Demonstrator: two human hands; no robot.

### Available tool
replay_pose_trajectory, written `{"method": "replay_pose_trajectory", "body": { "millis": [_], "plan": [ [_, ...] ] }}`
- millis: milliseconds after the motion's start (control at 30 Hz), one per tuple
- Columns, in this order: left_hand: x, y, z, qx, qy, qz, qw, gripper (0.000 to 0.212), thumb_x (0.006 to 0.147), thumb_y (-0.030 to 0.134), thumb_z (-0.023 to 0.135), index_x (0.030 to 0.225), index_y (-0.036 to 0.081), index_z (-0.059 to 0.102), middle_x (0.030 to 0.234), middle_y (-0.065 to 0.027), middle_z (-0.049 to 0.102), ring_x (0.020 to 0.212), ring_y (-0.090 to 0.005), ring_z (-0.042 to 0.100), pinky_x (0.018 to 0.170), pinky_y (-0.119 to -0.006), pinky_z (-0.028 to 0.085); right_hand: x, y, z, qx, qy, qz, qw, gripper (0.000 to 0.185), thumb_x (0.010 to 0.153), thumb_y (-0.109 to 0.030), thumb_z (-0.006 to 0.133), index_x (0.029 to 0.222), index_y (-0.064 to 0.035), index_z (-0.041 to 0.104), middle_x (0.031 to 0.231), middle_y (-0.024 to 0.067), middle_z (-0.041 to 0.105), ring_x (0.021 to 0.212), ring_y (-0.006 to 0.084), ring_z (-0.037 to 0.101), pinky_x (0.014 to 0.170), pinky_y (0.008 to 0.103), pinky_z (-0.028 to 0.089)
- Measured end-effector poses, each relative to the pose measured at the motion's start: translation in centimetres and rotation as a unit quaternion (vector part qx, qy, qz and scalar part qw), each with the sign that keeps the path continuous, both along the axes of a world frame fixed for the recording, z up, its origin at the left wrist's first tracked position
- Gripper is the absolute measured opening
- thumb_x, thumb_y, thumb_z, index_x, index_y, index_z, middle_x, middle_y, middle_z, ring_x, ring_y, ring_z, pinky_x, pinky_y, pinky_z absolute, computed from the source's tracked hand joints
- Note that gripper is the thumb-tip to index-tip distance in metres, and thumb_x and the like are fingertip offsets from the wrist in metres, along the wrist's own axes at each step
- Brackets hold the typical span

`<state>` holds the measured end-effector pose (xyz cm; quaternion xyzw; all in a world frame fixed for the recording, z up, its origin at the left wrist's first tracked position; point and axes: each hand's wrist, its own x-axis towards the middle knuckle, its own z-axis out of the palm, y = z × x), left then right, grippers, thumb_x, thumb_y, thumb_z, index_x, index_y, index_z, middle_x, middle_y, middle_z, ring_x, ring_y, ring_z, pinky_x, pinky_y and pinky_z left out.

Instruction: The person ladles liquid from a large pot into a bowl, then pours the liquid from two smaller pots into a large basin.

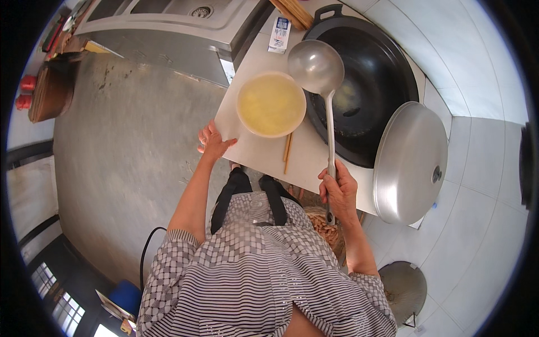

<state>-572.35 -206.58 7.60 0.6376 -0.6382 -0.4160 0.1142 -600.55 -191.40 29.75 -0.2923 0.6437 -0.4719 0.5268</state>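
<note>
My right hand (339, 189) grips the handle of a large metal ladle (316, 67). The ladle's bowl hangs over the gap between a bowl of yellow liquid (271, 104) and a black wok (379, 63), partly covering the rims of both. A little pale liquid pools at the wok's bottom. My left hand (215, 141) holds nothing; its fingers are spread at the edge of the light countertop (257, 151). A pair of wooden chopsticks (287, 153) lies on the counter, with their far ends hidden at the bowl.
A domed metal lid (410, 168) leans at the wok's right, against the tiled wall (476, 147). Behind the bowl lie a printed packet (279, 34) and a bundle of wooden sticks (294, 12). A steel sink (168, 8) stands at the upper left.
</note>
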Motion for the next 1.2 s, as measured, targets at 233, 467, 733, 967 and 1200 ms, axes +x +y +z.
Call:
{"method": "replay_pose_trajectory", "body": {
  "millis": [233, 467, 733, 967, 1200],
  "plan": [
    [-0.7, 0.5, 1.8, -0.034, -0.027, -0.013, 0.999, 0.092, 0.062, 0.023, 0.074, 0.133, 0.008, 0.017, 0.123, -0.0184, 0.025, 0.116, -0.0304, 0.021, 0.096, -0.039, 0.023, 0.7, -0.3, -2.0, 0.062, 0.035, 0.021, 0.997, 0.027, 0.083, -0.001, 0.045, 0.109, 0.0035, 0.046, 0.079, 0.0045, 0.049, 0.046, 0.0051, 0.044, 0.038, 0.0178, 0.035],
    [0.1, 0.5, 0.2, -0.008, 0.000, 0.003, 1.000, 0.095, 0.059, 0.023, 0.076, 0.130, 0.011, 0.013, 0.126, -0.0184, 0.018, 0.115, -0.0322, 0.016, 0.098, -0.041, 0.021, 1.4, -1.1, -2.2, 0.053, 0.056, 0.002, 0.997, 0.022, 0.083, -0.003, 0.047, 0.104, 0.0040, 0.048, 0.058, 0.0021, 0.048, 0.042, 0.0058, 0.043, 0.038, 0.0192, 0.035],
    [-1.5, 0.5, 3.7, 0.018, -0.024, 0.018, 0.999, 0.096, 0.059, 0.023, 0.076, 0.130, 0.012, 0.013, 0.127, -0.0198, 0.018, 0.116, -0.0336, 0.015, 0.098, -0.041, 0.021, 1.6, -1.5, -2.3, 0.069, 0.031, -0.005, 0.997, 0.024, 0.082, -0.005, 0.048, 0.104, 0.0040, 0.048, 0.055, 0.0015, 0.047, 0.042, 0.0060, 0.042, 0.037, 0.0195, 0.034],
    [-1.2, 0.7, 2.4, 0.012, -0.034, 0.022, 0.999, 0.095, 0.060, 0.024, 0.076, 0.130, 0.014, 0.013, 0.129, -0.0169, 0.017, 0.117, -0.0344, 0.014, 0.097, -0.045, 0.021, 1.8, -1.7, -2.3, 0.075, 0.025, 0.004, 0.997, 0.020, 0.082, -0.005, 0.047, 0.100, 0.0034, 0.049, 0.055, 0.0014, 0.046, 0.042, 0.0058, 0.042, 0.037, 0.0193, 0.034],
    [-1.0, 0.6, 2.1, 0.011, -0.023, 0.021, 0.999, 0.095, 0.059, 0.023, 0.076, 0.131, 0.015, 0.014, 0.129, -0.0159, 0.017, 0.118, -0.0336, 0.013, 0.097, -0.045, 0.022, 2.2, -1.6, -1.9, 0.085, -0.017, -0.007, 0.996, 0.017, 0.082, -0.003, 0.047, 0.097, 0.0036, 0.049, 0.059, 0.0020, 0.047, 0.043, 0.0061, 0.043, 0.037, 0.0192, 0.035]
  ]
}}
